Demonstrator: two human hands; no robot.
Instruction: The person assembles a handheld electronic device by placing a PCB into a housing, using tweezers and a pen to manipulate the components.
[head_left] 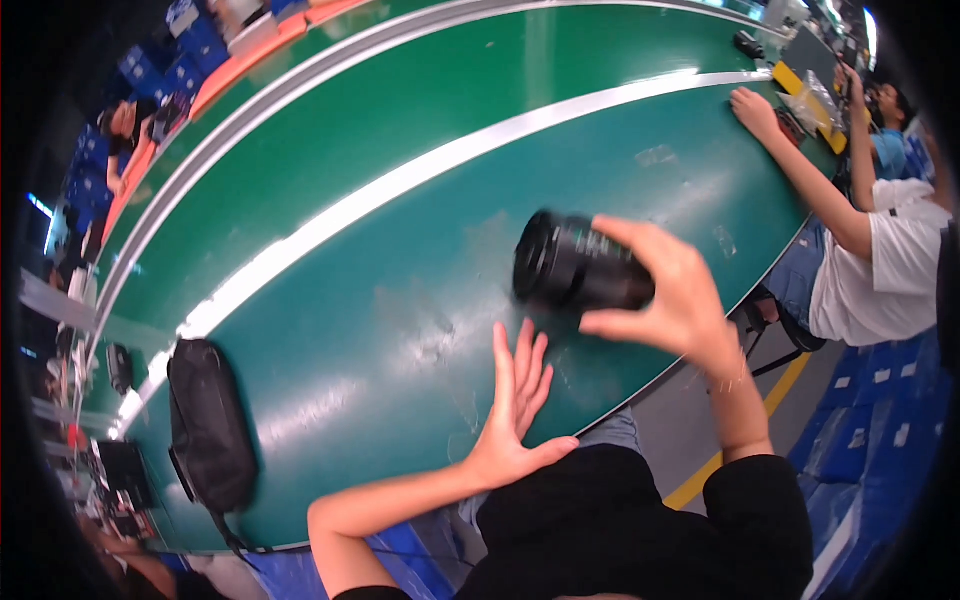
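Observation:
My right hand (670, 285) grips a black camera lens (575, 262) from its right end, thumb below and fingers above. The lens lies sideways in the air over the green worktable, slightly blurred. My left hand (510, 410) is apart from it, nearer to me, with fingers stretched out and thumb spread; nothing is in it. On the table at the left lies a long black fabric bag (212, 425) with a strap trailing off its near end.
The green worktable (350, 330) borders a green conveyor belt (400, 120) along a pale metal rail (400, 180). At the right a person in a white shirt rests a hand (755, 110) on the table. Blue crates (880, 430) stand behind me at the right.

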